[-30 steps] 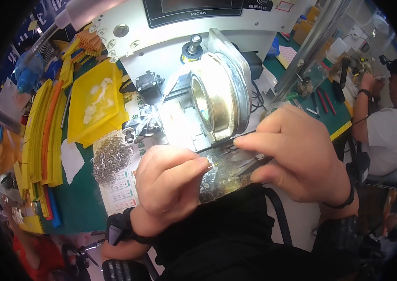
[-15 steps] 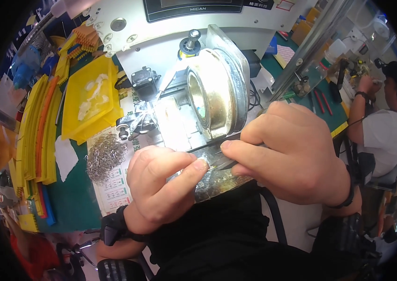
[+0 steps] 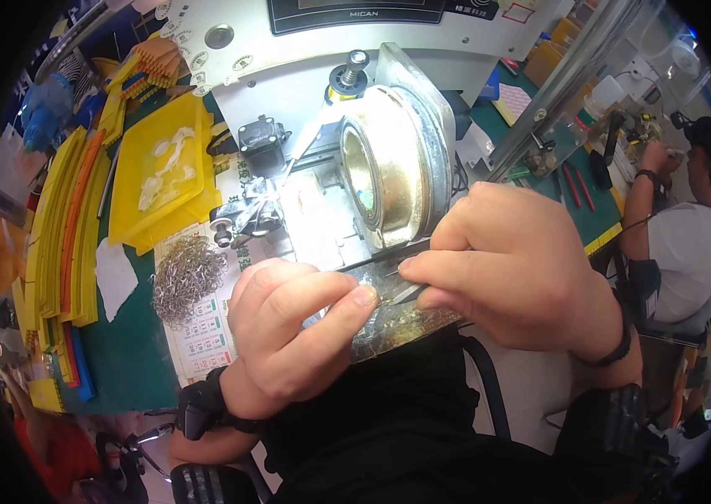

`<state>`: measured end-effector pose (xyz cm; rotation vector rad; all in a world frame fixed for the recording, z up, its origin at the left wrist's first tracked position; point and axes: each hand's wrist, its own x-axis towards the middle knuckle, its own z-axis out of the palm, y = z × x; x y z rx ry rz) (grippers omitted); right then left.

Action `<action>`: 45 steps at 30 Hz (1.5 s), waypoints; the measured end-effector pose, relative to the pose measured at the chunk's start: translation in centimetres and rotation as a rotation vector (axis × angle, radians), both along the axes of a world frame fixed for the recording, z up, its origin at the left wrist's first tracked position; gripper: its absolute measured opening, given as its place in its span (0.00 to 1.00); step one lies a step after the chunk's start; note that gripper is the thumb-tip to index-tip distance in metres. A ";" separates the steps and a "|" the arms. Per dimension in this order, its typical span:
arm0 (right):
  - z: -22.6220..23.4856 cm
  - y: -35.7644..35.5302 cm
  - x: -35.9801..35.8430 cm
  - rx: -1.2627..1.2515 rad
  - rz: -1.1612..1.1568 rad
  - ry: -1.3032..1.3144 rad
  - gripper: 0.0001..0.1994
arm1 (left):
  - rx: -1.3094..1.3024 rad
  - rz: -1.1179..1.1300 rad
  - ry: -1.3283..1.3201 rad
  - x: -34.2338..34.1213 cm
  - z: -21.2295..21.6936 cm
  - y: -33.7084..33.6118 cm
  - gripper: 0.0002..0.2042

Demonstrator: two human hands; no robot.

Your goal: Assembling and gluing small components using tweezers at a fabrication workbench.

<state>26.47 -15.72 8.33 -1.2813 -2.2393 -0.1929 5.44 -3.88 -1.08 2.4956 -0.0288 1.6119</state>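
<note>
My left hand (image 3: 292, 328) is closed in a pinch, thumb against forefinger, at the front edge of the machine. A tiny yellowish piece shows at its fingertips, too small to name. Facing it, my right hand (image 3: 507, 273) is closed around a thin pointed metal tool (image 3: 407, 293), whose grey tip points at the left fingertips. Most of the tool is hidden by my fingers. Just beyond both hands stands a large metal wheel (image 3: 397, 185) with a bright rim, beside a strongly lit plate (image 3: 312, 223).
A tangled heap of small wire pieces (image 3: 189, 281) lies left of my left hand on printed paper. Farther left are a yellow tray (image 3: 133, 223) and stacked yellow strips (image 3: 49, 244). Red-handled tools (image 3: 578, 185) lie at right, near a seated person (image 3: 683, 252).
The view has shifted slightly. Both hands keep their grips near the machine edge, and the grey tool tip shows a little more clearly between them.
</note>
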 end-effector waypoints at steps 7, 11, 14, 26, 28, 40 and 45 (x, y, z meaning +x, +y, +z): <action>-0.5 0.2 0.3 -0.063 0.019 0.076 0.09 | 0.003 -0.006 0.003 0.1 -0.1 0.0 0.20; -0.3 0.2 0.6 -0.026 -0.001 0.119 0.11 | -0.007 -0.015 -0.013 0.2 -0.2 0.1 0.21; 0.1 0.0 0.7 -0.042 -0.004 0.093 0.12 | -0.002 -0.016 -0.013 0.2 -0.2 0.1 0.21; 0.4 -0.1 0.3 -0.076 0.008 0.029 0.13 | -0.012 0.000 -0.008 0.2 -0.1 0.0 0.21; 0.5 0.0 0.3 -0.076 0.005 0.022 0.13 | -0.009 -0.001 -0.016 0.2 -0.1 0.1 0.20; -0.1 0.1 0.2 -0.072 -0.033 0.051 0.08 | -0.023 -0.030 -0.043 0.4 -0.1 0.1 0.20; -0.2 0.2 0.5 -0.003 -0.030 0.095 0.12 | -0.114 -0.052 -0.017 0.6 0.2 -0.1 0.17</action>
